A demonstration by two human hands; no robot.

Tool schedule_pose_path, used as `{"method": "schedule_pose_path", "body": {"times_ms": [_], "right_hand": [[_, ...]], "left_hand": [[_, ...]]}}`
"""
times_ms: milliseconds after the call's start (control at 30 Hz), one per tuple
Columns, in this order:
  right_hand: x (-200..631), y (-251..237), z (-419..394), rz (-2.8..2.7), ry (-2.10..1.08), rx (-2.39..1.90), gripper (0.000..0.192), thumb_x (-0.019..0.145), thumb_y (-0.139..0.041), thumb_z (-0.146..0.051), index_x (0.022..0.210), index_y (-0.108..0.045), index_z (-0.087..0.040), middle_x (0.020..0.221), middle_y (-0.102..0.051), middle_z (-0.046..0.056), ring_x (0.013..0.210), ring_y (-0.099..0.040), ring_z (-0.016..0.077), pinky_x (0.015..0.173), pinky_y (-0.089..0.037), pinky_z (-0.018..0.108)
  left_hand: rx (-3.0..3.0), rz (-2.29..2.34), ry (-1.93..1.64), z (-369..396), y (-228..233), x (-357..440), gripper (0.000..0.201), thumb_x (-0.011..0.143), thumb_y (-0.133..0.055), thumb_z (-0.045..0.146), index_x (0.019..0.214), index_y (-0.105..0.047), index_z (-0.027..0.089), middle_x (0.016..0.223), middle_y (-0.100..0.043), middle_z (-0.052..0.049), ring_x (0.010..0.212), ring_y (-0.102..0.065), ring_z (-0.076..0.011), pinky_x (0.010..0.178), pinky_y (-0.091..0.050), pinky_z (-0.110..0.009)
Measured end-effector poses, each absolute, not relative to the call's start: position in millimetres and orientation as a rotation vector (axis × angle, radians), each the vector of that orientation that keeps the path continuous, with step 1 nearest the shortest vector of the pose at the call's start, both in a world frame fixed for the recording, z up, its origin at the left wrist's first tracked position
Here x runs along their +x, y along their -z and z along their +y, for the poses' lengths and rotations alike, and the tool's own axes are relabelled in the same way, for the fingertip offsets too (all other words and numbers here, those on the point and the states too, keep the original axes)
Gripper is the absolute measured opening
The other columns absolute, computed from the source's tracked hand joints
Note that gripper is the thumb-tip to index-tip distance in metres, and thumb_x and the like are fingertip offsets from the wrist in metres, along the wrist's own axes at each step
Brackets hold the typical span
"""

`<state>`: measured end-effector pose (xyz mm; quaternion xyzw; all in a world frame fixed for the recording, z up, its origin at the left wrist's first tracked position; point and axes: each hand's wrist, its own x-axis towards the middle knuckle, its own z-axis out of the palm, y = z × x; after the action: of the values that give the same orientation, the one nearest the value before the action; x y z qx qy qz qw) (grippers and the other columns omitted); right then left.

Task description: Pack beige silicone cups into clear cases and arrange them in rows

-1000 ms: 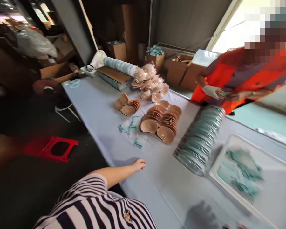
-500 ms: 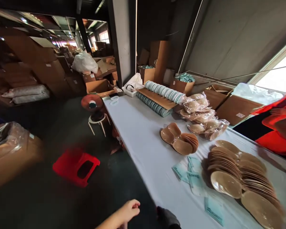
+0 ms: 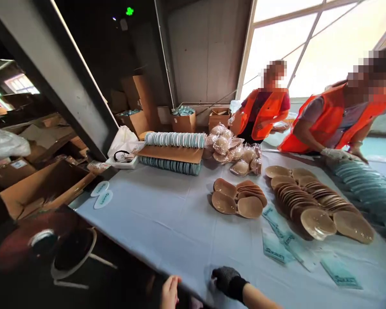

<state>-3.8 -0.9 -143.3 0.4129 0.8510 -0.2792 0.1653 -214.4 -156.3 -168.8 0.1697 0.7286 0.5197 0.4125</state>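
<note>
The left hand (image 3: 169, 293) is bare; the right hand (image 3: 225, 280) wears a dark glove (image 3: 229, 275) — finely striped, its cuff (image 3: 238, 286) plain black.

The worktop (image 3: 167, 223) was pale bluish white. The glove (image 3: 237, 286) on the right hand (image 3: 225, 278) was black with fine grey stripes. The bra cups (image 3: 223, 202) were tan to brown, the packets (image 3: 275, 248) pale aqua with dark teal lettering. White and pale blue bands ran along the upper row of packs (image 3: 175, 140); the cardboard sheet (image 3: 170, 153) was brown, the vests (image 3: 318, 122) bright orange.
</note>
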Motion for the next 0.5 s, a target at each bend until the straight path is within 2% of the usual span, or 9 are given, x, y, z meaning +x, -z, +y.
{"method": "schedule_pose_path", "body": {"times_ms": [33, 100, 167, 233, 367, 433, 500], "right_hand": [[-26.9, 133.0, 7.8, 2.441, 0.789, 1.137, 0.041, 0.071, -0.053, -0.034, 0.102, -0.073, -0.050, 0.107, -0.076, -0.005, 0.106, -0.070, 0.0271, 0.087, -0.052, 0.041], [-71.0, 105.5, 29.9, 2.492, 0.766, 1.051, 0.038, 0.079, -0.051, -0.032, 0.108, -0.075, -0.035, 0.109, -0.076, 0.005, 0.106, -0.070, 0.0291, 0.087, -0.052, 0.042], [-108.9, 74.9, 59.9, 2.492, 0.764, 1.069, 0.035, 0.085, -0.049, -0.033, 0.105, -0.076, -0.027, 0.105, -0.076, 0.010, 0.100, -0.071, 0.0288, 0.081, -0.052, 0.039], [-137.6, 47.7, 98.2, 2.500, 0.817, 1.157, 0.031, 0.086, -0.051, -0.032, 0.103, -0.076, -0.025, 0.102, -0.076, 0.009, 0.096, -0.071, 0.0258, 0.078, -0.051, 0.034], [-165.7, 10.6, 196.6, 2.658, 0.961, 1.492, 0.028, 0.087, -0.049, -0.033, 0.094, -0.073, -0.020, 0.098, -0.076, 0.010, 0.092, -0.069, 0.0229, 0.082, -0.050, 0.033], [-170.3, -3.0, 255.5, 2.818, 1.101, 1.720, 0.031, 0.087, -0.047, -0.038, 0.099, -0.070, -0.020, 0.102, -0.075, 0.010, 0.094, -0.068, 0.0228, 0.085, -0.051, 0.035], [-174.0, -17.2, 319.4, 2.932, 1.206, 1.981, 0.039, 0.085, -0.048, -0.046, 0.109, -0.065, -0.021, 0.106, -0.073, 0.010, 0.095, -0.068, 0.0235, 0.087, -0.053, 0.038]], "left_hand": [[0.417, 1.850, -1.321, -149.8, 164.8, -237.7, 0.063, 0.055, -0.056, 0.083, 0.071, -0.067, 0.022, 0.043, -0.028, 0.007, 0.036, -0.028, -0.0093, 0.040, -0.029, -0.024], [0.395, 1.887, -1.337, -135.9, 150.9, -283.2, 0.062, 0.054, -0.065, 0.069, 0.094, -0.070, 0.022, 0.054, -0.044, 0.006, 0.039, -0.034, -0.0082, 0.040, -0.029, -0.022], [0.351, 1.898, -1.333, -116.2, 131.0, -326.2, 0.064, 0.051, -0.071, 0.057, 0.104, -0.068, 0.022, 0.073, -0.058, 0.001, 0.043, -0.041, -0.0071, 0.041, -0.032, -0.021], [0.331, 1.895, -1.330, -87.4, 107.7, -367.8, 0.061, 0.047, -0.074, 0.052, 0.099, -0.068, 0.020, 0.077, -0.062, -0.001, 0.048, -0.048, -0.0086, 0.044, -0.035, -0.021], [0.503, 1.855, -1.343, 0.7, 57.2, -455.4, 0.053, 0.045, -0.077, 0.061, 0.072, -0.068, 0.016, 0.058, -0.058, 0.000, 0.052, -0.051, -0.0126, 0.050, -0.040, -0.024], [0.643, 1.867, -1.390, 58.4, 32.1, -505.3, 0.054, 0.047, -0.075, 0.066, 0.067, -0.068, 0.016, 0.060, -0.062, -0.003, 0.057, -0.055, -0.0152, 0.056, -0.046, -0.027], [0.776, 1.873, -1.465, 122.3, 8.0, -559.3, 0.054, 0.052, -0.074, 0.066, 0.072, -0.071, 0.016, 0.071, -0.069, -0.007, 0.068, -0.062, -0.0196, 0.068, -0.051, -0.032]]}}
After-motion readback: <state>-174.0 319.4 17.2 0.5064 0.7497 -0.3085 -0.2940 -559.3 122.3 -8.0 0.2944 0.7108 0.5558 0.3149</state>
